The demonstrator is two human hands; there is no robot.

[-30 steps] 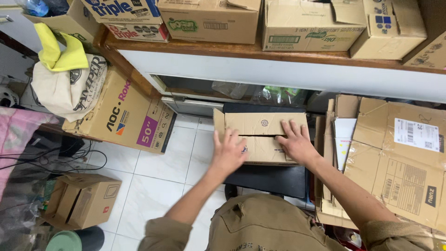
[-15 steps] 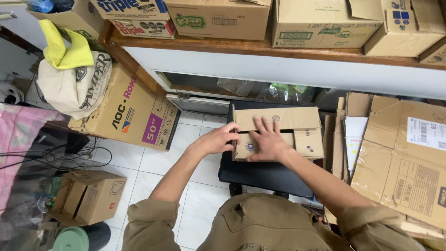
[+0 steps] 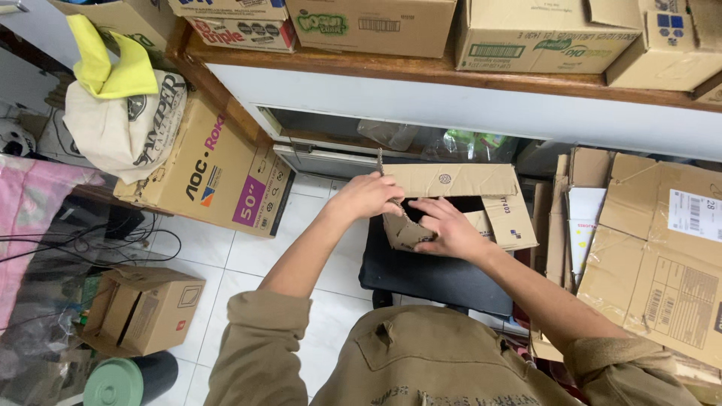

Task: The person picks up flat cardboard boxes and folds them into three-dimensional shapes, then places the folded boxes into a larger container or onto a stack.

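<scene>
Hands worked a small cardboard box [image 3: 451, 199] that sat on a black stool seat [image 3: 429, 274], approx centre of view. Left hand [image 3: 368, 197] gripped the box's near-left corner, fingers curled shut over the edge of a flap. Right hand [image 3: 444, 225] lay flatter, fingers spread and pressed onto an inner flap w/ the thumb toward the left hand; palm down, not closed round anything. Top flap of the box stood open toward the white counter front [image 3: 466, 105], another flap hung out to the right.

Rest of scene: big printed carton [image 3: 218, 173] leaned vs the wooden counter edge at left, w/ a cream tote bag [image 3: 120, 128] and a yellow cloth [image 3: 105, 60] piled on top. Small open cardboard box [image 3: 143, 312] sat on the white floor tiles [image 3: 226, 256] lower left, next to a green-lidded container [image 3: 120, 383]. Black cables [image 3: 113, 244] trailed across the tiles. Flattened cartons [image 3: 654, 256] were stacked upright at right, just beside the stool. More boxes [image 3: 541, 34] lined the wooden shelf up top. Person's olive sleeves and jacket filled the bottom edge.
</scene>
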